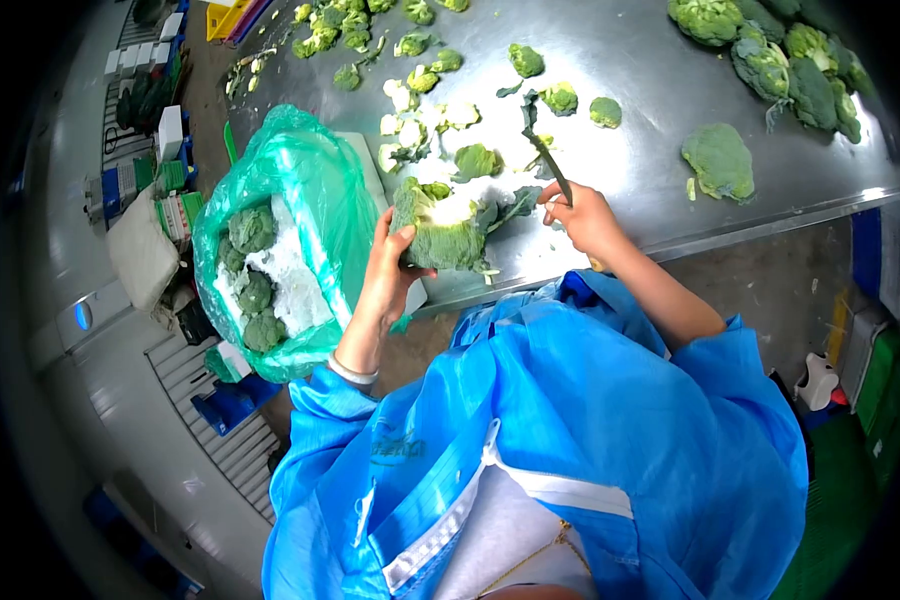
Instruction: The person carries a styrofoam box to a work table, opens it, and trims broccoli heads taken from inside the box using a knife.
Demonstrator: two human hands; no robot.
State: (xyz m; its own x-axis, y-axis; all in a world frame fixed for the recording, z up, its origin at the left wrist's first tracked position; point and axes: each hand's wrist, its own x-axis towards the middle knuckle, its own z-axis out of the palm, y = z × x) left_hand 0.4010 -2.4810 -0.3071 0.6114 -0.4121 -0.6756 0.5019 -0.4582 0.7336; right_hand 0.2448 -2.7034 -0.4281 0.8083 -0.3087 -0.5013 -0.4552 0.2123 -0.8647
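Note:
My left hand [390, 258] is closed around a large broccoli head [448, 240], gripping its left side at the table's near edge. The head's pale cut stem side faces up, and a leaf sticks out to its right. Just right of the broccoli, my right hand [585, 222] is closed on a knife [552, 165]. Its dark, narrow blade points away from me, and a tan handle end shows below the palm. Cut florets [478, 160] and pale stem pieces [410, 130] lie beyond the held head.
The metal table [635, 165] carries several broccoli heads [800, 65] at the far right and a single head [718, 160] nearer. More florets [345, 25] lie at the back. To the left, a box lined with a green plastic bag [315, 190] holds broccoli and ice.

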